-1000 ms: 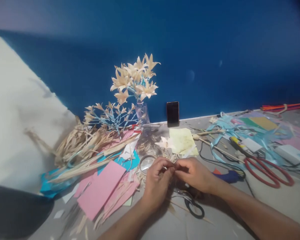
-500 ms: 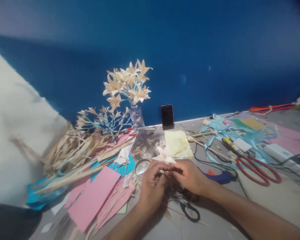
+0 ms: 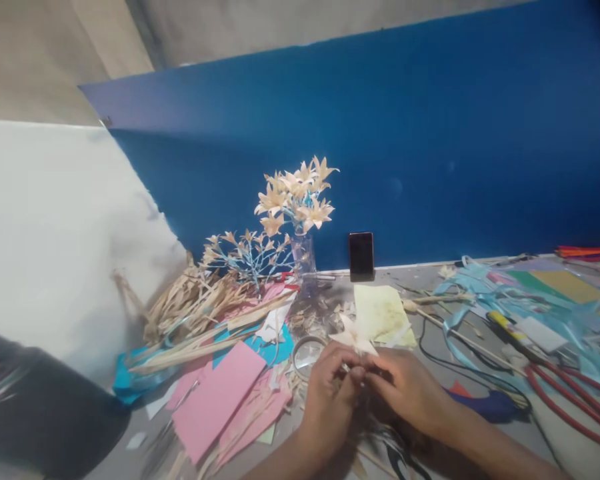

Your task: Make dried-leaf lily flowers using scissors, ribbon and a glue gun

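Observation:
A cream star-shaped artificial flower [image 3: 354, 337] is pinched between my two hands, its petals pointing away from me. My left hand [image 3: 331, 393] has its fingers curled at the flower's base. From the other side my right hand [image 3: 405, 383] closes on the same spot, thumb and fingertips meeting the left ones. The flower's stem end is hidden by my fingers. A roll of tape [image 3: 307, 353] lies just left of my left hand. Black-handled scissors [image 3: 397, 460] lie below my hands, partly covered.
Behind stand a clear bottle [image 3: 304, 260] of cream flowers [image 3: 300, 193] and a phone [image 3: 361, 257] against the blue board. Pink paper [image 3: 220, 400] and dried husks [image 3: 190, 300] lie left. Red-handled scissors [image 3: 570, 400], blue ribbon [image 3: 460, 320] and yellow paper [image 3: 383, 313] lie right.
The camera view has tilted up and turned left, so the scene sits lower and further right. Both hands still pinch the flower together.

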`<state>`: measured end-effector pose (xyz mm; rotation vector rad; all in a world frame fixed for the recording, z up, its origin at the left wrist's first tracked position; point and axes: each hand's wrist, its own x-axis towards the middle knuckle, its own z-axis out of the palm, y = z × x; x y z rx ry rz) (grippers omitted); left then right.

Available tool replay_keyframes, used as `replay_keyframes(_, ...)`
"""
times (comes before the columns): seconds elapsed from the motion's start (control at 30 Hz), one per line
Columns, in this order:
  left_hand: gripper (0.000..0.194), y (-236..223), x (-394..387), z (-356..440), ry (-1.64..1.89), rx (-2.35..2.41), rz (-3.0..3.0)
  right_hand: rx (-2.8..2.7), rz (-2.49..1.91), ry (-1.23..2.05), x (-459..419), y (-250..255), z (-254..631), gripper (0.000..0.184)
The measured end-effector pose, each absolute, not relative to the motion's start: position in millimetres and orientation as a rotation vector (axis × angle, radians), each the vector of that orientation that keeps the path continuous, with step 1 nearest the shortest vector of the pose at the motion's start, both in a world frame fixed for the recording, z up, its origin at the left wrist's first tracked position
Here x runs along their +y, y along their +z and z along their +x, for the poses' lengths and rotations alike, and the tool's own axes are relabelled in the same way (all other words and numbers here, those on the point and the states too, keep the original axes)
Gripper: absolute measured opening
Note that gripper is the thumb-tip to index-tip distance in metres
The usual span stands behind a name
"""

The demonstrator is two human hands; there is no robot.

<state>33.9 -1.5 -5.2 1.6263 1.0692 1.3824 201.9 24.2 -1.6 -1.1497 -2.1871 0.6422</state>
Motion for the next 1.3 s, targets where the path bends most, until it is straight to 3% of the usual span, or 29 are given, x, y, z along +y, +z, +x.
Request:
replay_keyframes(0.2,0.011,-5.5,-1.1,33.8,1.369,1.128,1.655,-2.207,-1.201,0.664,24.8,-4.7,200.8,0.020)
replay_keyframes(0.9,0.016,-5.3,-3.1,34.9,1.356,1.051,1.615,-2.232,-1.215,0.653,26.7,-11.5,201.8,0.019)
replay_keyframes(1.1,0.015,8.9,7.5,25.4,1.288,1.372,1.547,-2.139,-1.195,0.775,28.2,-2.3,205.0,0.021)
replay_keyframes(1.3,0.014,55.3,58.7,-62.1,0.998,1.932,1.828,-2.115,-1.190,0.811,27.5,2.5,207.6,0.022)
